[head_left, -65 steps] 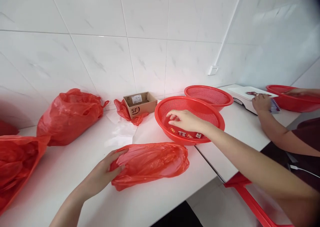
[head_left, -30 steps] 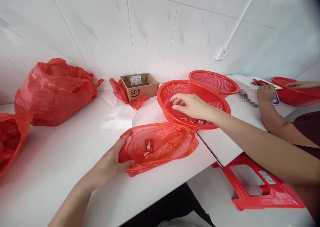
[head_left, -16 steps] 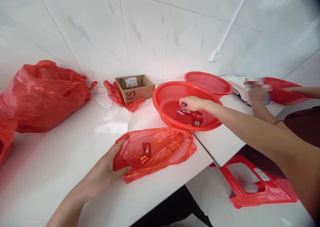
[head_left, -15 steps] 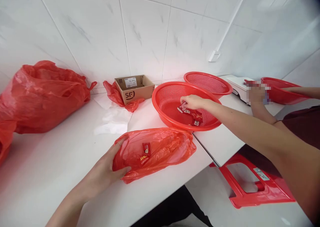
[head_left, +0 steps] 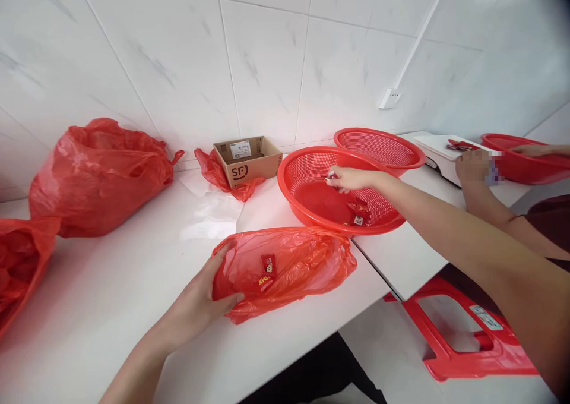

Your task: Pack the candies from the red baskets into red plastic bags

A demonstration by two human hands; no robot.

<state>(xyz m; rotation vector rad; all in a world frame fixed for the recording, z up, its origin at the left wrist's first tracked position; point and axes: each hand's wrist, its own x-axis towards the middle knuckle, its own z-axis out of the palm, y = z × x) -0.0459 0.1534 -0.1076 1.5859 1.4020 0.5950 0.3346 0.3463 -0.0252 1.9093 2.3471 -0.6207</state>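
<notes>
Red plastic bag (head_left: 312,267) is lying on its side on the white table (head_left: 129,297), near the front edge, mouth facing up. Left hand (head_left: 196,306) is holding the mouth at its left end, thumb and fingers spread apart, thumb on the front rim. Small red packets (head_left: 268,264) are lying inside. Red stool (head_left: 445,359) is standing below the table edge, right side.

Second red bag (head_left: 22,267) is entering at the left edge of view, gaping. Just behind the held bag, red mesh basket (head_left: 307,214) is sitting with more packets (head_left: 360,208) in it. Right hand (head_left: 350,179) is reaching into it, thumb and fingertips together on a small red packet (head_left: 327,177), partly hidden.

Further back: big red bag (head_left: 102,181) is slumping left, SF carton (head_left: 256,171) is resting on crumpled red plastic (head_left: 214,169) by the wall, another basket (head_left: 383,145) is standing behind the first. Far right, a co-worker's hand (head_left: 472,165), blurred out, is resting at a white device (head_left: 439,151); a third basket (head_left: 534,169) is sitting beyond. Socket (head_left: 390,98) is showing on the tiled wall (head_left: 178,65).
</notes>
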